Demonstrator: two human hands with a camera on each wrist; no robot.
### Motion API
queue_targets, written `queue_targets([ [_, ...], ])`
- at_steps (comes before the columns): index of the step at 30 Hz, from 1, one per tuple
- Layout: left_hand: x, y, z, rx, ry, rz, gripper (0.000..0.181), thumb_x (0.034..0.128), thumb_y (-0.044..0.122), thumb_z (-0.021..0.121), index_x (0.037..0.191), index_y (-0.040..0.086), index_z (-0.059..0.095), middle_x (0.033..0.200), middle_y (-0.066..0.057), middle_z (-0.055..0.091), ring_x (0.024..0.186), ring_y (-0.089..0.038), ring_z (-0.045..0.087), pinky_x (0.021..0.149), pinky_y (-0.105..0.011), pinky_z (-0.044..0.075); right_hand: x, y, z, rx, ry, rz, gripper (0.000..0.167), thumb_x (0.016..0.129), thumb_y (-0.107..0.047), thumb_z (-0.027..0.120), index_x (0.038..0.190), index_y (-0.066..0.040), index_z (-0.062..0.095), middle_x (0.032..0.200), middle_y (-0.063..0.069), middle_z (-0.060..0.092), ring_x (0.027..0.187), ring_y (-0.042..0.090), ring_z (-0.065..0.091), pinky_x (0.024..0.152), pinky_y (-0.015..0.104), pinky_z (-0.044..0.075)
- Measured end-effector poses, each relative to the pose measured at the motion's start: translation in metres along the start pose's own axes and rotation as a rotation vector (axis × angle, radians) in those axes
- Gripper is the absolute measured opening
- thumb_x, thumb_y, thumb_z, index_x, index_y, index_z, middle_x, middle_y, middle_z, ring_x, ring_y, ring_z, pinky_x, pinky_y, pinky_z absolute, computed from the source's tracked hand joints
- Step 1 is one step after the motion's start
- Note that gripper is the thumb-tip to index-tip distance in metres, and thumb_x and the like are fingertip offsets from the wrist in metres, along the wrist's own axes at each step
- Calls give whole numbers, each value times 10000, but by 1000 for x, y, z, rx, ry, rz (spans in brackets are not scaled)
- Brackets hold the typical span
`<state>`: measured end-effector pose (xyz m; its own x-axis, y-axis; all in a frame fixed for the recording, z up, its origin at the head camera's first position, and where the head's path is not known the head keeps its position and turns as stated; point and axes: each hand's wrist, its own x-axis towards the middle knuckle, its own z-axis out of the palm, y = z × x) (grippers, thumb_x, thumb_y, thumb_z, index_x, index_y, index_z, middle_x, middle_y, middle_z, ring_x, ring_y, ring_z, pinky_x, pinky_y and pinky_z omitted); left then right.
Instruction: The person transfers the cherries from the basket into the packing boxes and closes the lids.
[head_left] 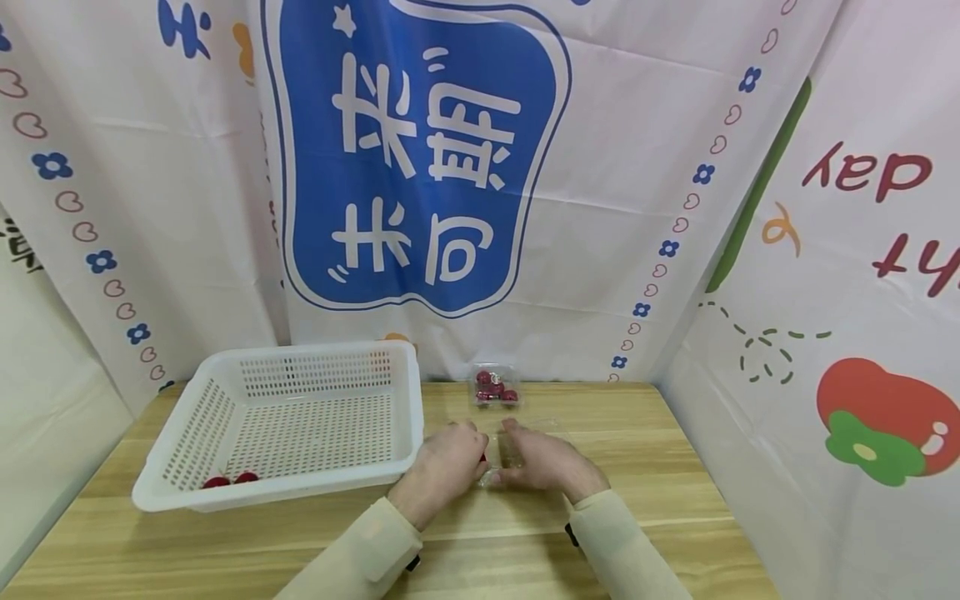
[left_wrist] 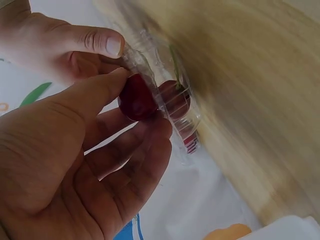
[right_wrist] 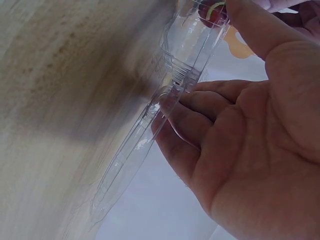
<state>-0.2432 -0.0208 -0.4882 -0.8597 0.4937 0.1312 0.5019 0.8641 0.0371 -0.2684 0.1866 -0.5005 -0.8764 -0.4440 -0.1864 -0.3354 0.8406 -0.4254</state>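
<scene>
My left hand [head_left: 448,460] pinches a dark red cherry [left_wrist: 137,97] between thumb and fingertips, right at the rim of an open clear plastic clamshell box [right_wrist: 187,45]. Inside that box another cherry [left_wrist: 174,99] with a green stem shows through the wall. My right hand [head_left: 546,460] holds the box, its thumb by the rim and its fingers along the hinge side. The clear lid [right_wrist: 127,160] lies folded out, away from the left hand. In the head view the hands hide much of the box.
Left of the hands stands a white perforated basket [head_left: 281,483], with red cherries [head_left: 246,477] by its near wall. Behind the hands, at the table's [head_left: 615,417] back edge, is another clear box [head_left: 516,375] of red cherries. Printed white cloth [head_left: 585,250] hangs around the table.
</scene>
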Motion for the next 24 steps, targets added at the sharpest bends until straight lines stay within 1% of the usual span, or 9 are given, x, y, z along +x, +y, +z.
queue_targets([
  [2,-1,1,1,1,12,8,278,1007,334,949,977,87,827,903,-71,781,743,-198,737,656,-335,690,0,0,0,2,1,0,1100,1002,-462,941,1787,58,374,1800,296,510,1575,497,645,1346,650,530],
  [4,-2,1,-1,-17,26,9,242,1008,292,939,947,92,817,886,-65,772,733,-197,726,649,-343,681,0,0,0,4,-2,4,1094,1010,-460,935,1791,55,367,1798,297,513,1573,495,647,1347,648,529],
  [8,-5,-1,-7,-93,30,-6,200,1027,221,896,921,82,799,877,-74,753,711,-201,700,624,-354,667,0,0,0,8,-9,12,1092,1022,-465,924,1800,48,354,1807,293,502,1582,492,638,1359,647,518],
  [10,-7,-2,-12,-132,28,-15,187,1044,210,880,941,74,803,887,-78,753,716,-199,690,625,-351,661,0,0,0,9,-9,10,1091,1023,-460,926,1800,48,353,1806,292,505,1576,493,643,1356,650,520],
  [14,-12,-7,-21,-166,39,-17,172,1070,236,865,1027,74,828,943,-73,775,790,-202,723,697,-360,682,-1,-1,0,8,-6,9,1085,1017,-436,935,1799,46,358,1804,289,509,1565,498,652,1348,659,526],
  [16,-14,-11,-25,-168,58,-11,176,1076,245,861,1060,73,830,965,-73,778,831,-226,748,734,-395,695,0,-1,-1,0,-3,8,1082,1012,-436,938,1794,48,368,1810,286,502,1571,499,646,1351,659,522],
  [20,-19,-20,-31,-189,106,-3,194,1088,251,856,1114,60,829,1020,-84,799,907,-272,788,806,-447,723,0,-1,0,-12,-3,14,1074,1010,-461,931,1789,39,387,1851,264,446,1638,492,583,1390,646,479],
  [24,-25,-29,-37,-205,159,-8,210,1074,236,874,1176,56,838,1103,-103,834,982,-297,820,885,-467,740,0,-2,0,-3,-10,28,1061,1011,-474,924,1792,16,400,1872,242,418,1674,482,544,1410,642,454],
])
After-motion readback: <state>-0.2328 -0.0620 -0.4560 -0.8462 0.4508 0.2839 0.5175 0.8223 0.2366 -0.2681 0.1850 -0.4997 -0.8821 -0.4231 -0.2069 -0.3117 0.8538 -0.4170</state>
